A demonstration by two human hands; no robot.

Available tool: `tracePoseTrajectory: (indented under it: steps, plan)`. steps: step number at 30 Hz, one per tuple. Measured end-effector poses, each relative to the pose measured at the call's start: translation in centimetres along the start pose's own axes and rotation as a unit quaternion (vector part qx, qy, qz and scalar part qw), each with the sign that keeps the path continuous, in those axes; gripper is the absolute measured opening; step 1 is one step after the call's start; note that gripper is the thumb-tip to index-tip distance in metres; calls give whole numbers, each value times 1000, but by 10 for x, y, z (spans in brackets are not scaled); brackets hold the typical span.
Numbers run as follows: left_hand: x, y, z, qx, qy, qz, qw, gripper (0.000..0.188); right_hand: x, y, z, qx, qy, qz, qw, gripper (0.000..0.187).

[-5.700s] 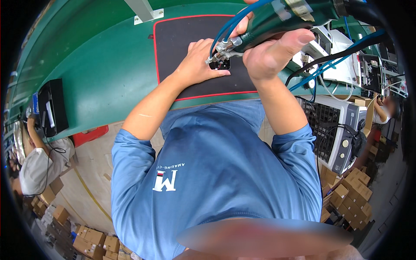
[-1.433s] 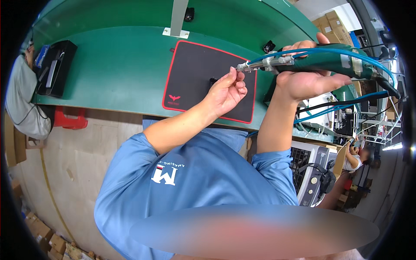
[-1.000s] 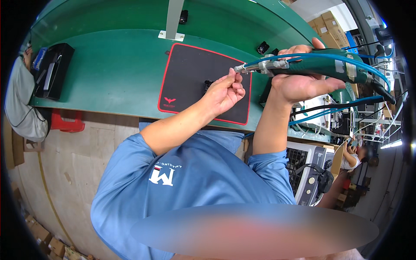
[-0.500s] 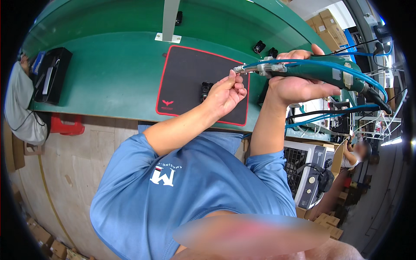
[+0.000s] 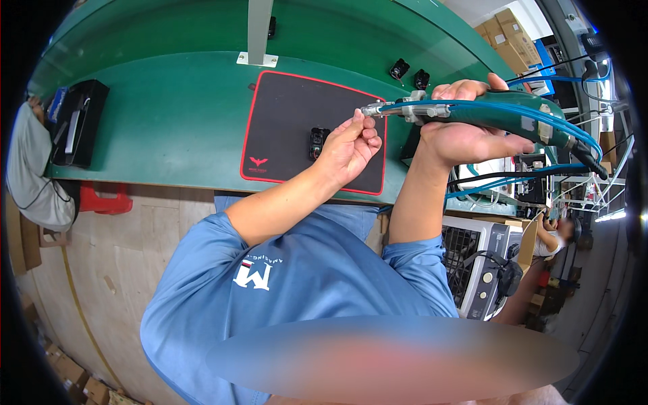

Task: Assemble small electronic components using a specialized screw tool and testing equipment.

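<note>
Head view: right hand has fingers wrapped round the green tool, thumb sticking out; tool sits over the mat's right edge and beyond, blue hoses trailing right. Left hand pinches at the tip of the metal nose — can't tell if the fingers grip the tip or something small. Black part lies on the dark mat, just beside the left hand.

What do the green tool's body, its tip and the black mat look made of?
Tool body: probably plastic or painted metal, smooth with a soft sheen. Tip: likely bare metal, silvery and shiny. Mat: perhaps fabric or rubber, flat dull black with red edging.
</note>
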State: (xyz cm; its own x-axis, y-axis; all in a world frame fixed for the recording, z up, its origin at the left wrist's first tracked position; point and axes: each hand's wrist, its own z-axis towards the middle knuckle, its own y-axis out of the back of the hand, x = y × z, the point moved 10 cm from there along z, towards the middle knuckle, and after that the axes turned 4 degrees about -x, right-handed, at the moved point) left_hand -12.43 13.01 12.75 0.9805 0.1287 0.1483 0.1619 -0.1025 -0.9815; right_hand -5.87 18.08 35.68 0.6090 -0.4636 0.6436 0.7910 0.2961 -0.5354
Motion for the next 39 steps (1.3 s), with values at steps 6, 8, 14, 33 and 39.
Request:
tracePoseTrajectory:
  steps: [6, 8, 14, 33, 39]
  plan:
    - [-1, 3, 0, 4, -6, -8, 1000, 13, -4, -1, -2, 1, -8, -6, 1000, 108]
    - [-2, 4, 0, 0, -9, -14, 1000, 13, -5, -4, -2, 15, -10, 20, 1000, 107]
    - [-6, 6, 4, 0, -7, -21, 1000, 16, -1, -6, -6, 12, 17, -21, 1000, 103]
    - [23, 97, 41, -206, 111, 207, 950, 18, 4, 11, 4, 8, 37, -104, 994, 103]
    - [15, 105, 68, -272, 80, 260, 923, 27, 22, -6, 8, 31, 107, -120, 987, 98]
